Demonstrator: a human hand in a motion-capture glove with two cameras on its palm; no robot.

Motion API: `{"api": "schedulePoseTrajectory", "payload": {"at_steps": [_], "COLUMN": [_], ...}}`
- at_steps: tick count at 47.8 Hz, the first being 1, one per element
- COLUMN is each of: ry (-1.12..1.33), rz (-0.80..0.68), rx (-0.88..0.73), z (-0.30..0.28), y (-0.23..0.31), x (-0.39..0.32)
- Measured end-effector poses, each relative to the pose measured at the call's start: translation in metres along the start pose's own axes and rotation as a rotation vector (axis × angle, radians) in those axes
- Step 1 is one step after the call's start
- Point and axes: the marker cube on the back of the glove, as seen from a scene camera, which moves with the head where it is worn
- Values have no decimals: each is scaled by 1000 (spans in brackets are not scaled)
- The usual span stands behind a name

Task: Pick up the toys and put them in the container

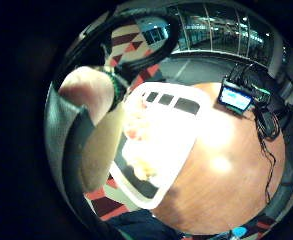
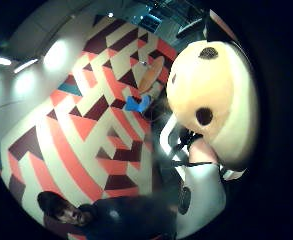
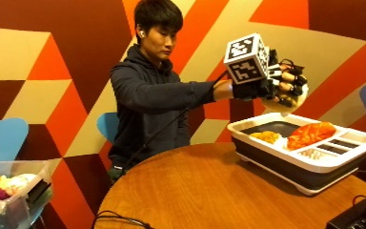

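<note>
In the outside view my gloved right hand (image 3: 278, 86) is raised above the far end of the white and dark container (image 3: 278, 152), fingers curled round a cream plush toy (image 3: 294, 102). The thumb side palm view shows that toy (image 2: 211, 95) close up, cream with dark spots. An orange toy (image 3: 310, 133) and a small yellow toy (image 3: 267, 137) lie inside the container. From the little finger side, the container (image 1: 178, 145) lies below the palm on the round wooden table (image 1: 231, 165), its contents washed out by glare.
The container stands at the table's (image 3: 202, 191) right side. A black device with cables (image 3: 360, 217) sits at the front right edge, seen with a lit screen (image 1: 236, 98) in the palm view. A clear bin of other toys (image 3: 8, 191) stands at the far left, off the table.
</note>
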Motion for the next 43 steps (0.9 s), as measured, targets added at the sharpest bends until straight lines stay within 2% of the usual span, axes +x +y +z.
{"api": "schedulePoseTrajectory", "payload": {"at_steps": [5,8,16,43], "ry": [65,89,80,280], "rz": [47,40,12,21], "rx": [-180,-223,-188,-117], "z": [21,30,18,-84], "y": [0,2,4,54], "x": [15,17,9,22]}}
